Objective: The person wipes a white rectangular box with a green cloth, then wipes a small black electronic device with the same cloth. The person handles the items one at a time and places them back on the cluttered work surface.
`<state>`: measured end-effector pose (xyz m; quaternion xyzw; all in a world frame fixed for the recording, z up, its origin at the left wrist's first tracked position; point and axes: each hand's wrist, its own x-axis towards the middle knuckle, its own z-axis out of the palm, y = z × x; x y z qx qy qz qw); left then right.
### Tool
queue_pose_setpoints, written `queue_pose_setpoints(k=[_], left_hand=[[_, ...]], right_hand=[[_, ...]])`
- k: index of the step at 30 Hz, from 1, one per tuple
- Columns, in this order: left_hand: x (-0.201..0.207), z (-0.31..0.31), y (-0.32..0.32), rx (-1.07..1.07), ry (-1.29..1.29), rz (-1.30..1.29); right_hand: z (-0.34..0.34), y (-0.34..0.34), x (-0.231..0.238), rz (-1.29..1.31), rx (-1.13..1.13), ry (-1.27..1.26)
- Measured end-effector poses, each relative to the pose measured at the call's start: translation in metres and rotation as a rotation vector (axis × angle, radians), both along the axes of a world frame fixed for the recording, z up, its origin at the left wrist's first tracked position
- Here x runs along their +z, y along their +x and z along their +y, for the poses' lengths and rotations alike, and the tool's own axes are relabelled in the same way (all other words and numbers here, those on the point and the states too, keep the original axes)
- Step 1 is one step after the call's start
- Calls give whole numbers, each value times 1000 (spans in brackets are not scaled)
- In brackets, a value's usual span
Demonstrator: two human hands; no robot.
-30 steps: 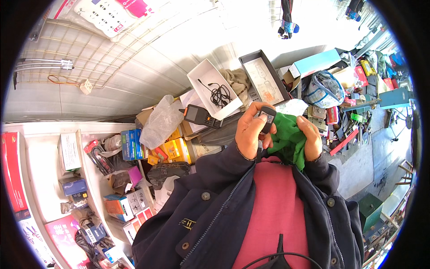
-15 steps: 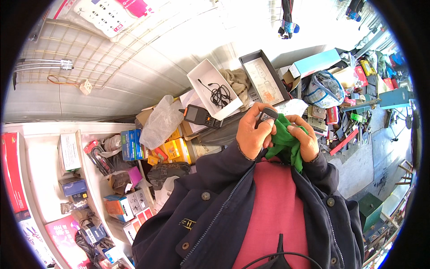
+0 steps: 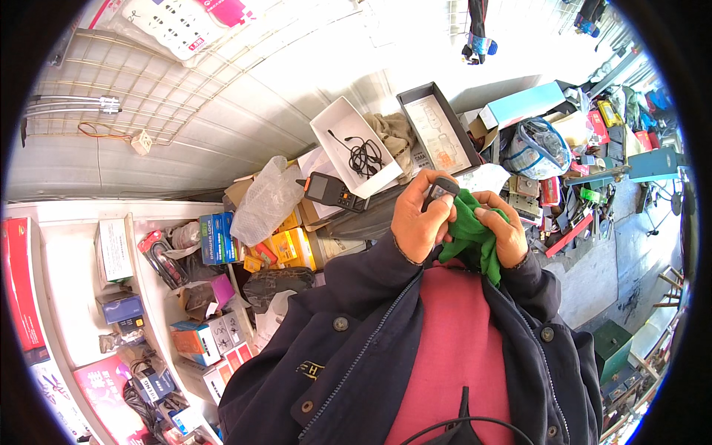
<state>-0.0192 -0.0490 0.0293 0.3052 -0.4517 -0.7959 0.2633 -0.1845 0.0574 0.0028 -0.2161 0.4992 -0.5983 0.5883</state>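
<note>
Between the thumb and fingers of my left hand [image 3: 414, 221] is a small dark key fob [image 3: 443, 188] with lighter buttons on its face. My right hand [image 3: 509, 236] pinches a bunched green cloth [image 3: 469, 228], which hangs down in front of my chest. The cloth lies against the right side of the fob; part of it is hidden behind my fingers. Beyond my left hand lies a black handheld device [image 3: 325, 190] with a screen, keypad and orange parts. Next to it a white open box [image 3: 331, 123] contains a coiled black cable [image 3: 365, 157].
A dark shallow box [image 3: 472, 159] with a printed sheet sits beyond my hands. Bubble wrap [image 3: 259, 208] and yellow boxes [image 3: 293, 248] lie to the left, above a packed white shelf [image 3: 67, 297]. A clear bag [image 3: 540, 148] and many loose parts crowd the right.
Hardly anything differs. My hands keep their hold on the fob and the cloth, with only a slight shift in the cloth's folds.
</note>
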Motion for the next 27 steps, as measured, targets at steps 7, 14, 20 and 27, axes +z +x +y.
queue_pose_setpoints(k=[7,14,20,27], left_hand=[[-2,-1,1,-49,-4,41],[2,-1,4,-42,81,57],[-2,-3,7,-36,54,63],[-7,-4,8,-24,36,81]], right_hand=[[1,1,-2,-20,-14,2],[1,1,-2,12,-5,7],[2,1,-3,13,-2,9],[2,1,-5,-39,-10,-6]])
